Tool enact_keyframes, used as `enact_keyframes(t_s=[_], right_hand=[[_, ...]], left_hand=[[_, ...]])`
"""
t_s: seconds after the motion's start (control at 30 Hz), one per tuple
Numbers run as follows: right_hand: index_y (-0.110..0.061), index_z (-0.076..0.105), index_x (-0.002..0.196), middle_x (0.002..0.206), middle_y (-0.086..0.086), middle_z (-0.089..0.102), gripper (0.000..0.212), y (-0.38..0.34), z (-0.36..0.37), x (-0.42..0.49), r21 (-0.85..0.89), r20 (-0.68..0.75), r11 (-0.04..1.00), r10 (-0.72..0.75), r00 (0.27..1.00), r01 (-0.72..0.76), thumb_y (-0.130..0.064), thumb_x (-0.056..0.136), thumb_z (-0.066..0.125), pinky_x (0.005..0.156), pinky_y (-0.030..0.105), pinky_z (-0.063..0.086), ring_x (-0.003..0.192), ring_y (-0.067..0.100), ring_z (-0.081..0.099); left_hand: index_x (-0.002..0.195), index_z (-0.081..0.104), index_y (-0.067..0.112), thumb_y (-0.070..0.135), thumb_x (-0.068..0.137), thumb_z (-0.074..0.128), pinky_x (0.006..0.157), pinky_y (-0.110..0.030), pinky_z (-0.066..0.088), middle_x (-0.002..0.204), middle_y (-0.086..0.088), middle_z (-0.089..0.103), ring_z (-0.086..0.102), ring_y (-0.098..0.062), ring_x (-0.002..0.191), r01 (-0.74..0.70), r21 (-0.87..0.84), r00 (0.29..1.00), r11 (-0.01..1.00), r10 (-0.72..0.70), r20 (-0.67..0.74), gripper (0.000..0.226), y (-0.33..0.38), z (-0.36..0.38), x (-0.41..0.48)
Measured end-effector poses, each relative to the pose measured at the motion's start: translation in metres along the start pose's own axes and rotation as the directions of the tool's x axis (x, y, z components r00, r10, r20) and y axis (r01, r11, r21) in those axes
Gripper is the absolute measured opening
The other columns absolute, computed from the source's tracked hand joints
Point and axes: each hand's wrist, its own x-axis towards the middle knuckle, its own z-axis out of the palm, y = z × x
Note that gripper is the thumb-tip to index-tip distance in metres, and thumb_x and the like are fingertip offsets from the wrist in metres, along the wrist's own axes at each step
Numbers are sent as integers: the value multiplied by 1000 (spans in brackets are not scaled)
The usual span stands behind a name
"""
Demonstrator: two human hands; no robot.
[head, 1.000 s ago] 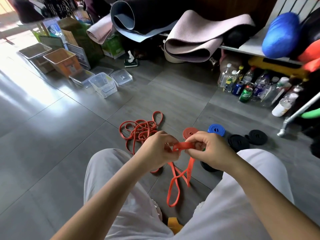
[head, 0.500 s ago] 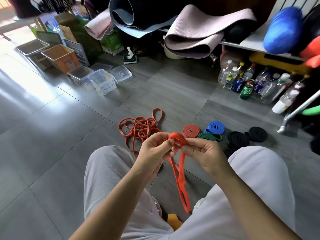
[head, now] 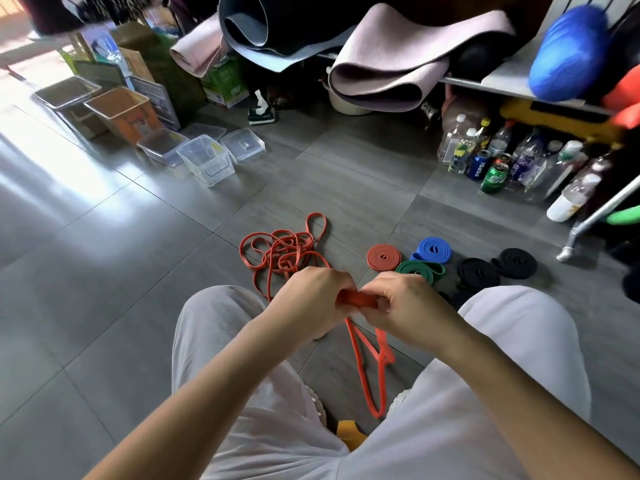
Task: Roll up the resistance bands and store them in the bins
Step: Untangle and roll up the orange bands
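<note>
Two hands: left hand [head: 308, 299] and right hand [head: 405, 303] both pinch orange band [head: 356, 300], centre frame.
Slack: hangs toward lower centre.
Rolled bands [head: 383, 258]: on floor [head: 104, 306], right of centre.

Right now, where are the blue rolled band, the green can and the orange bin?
blue rolled band [head: 433, 250], head view, coil top
green can [head: 493, 176], head view, side
orange bin [head: 130, 122], head view, front wall

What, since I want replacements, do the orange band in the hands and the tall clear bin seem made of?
Orange band: probably matte rubber or latex; a flat strip hanging limp in loops. Tall clear bin: likely rigid, glossy plastic; the floor shows through its walls.
</note>
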Motion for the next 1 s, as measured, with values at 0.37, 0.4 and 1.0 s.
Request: enact_keyframes(t_s=[0.37,0.4,1.0], right_hand=[[-32,73,81,69,-9,66,16,6,6,-13,630,-142,771,229,963,-90,-23,68,78,63,21,51,63,5,56],[-32,74,82,74,-5,70,17,5,8,-12,688,-144,721,246,958,-82,-25,66,76,67,22,53,67,7,61],[-21,75,87,74,-1,64,17,11,5,-7,266,-104,958,142,984,-110,-31,74,77,64,30,48,66,11,56]], left_hand=[[94,70,5,7,74,71,67,-24,53,79,-10,67,62,-11,68,90,-922,943,376,-330,-43,21,3,16,-9],[97,69,4,12,71,70,77,-32,55,86,-15,68,63,-19,78,97,-969,932,228,-363,8,27,5,22,-9],[94,74,24,20,80,72,64,-7,37,73,21,58,52,2,65,24,-290,993,957,-56,-104,15,-5,0,-3]])
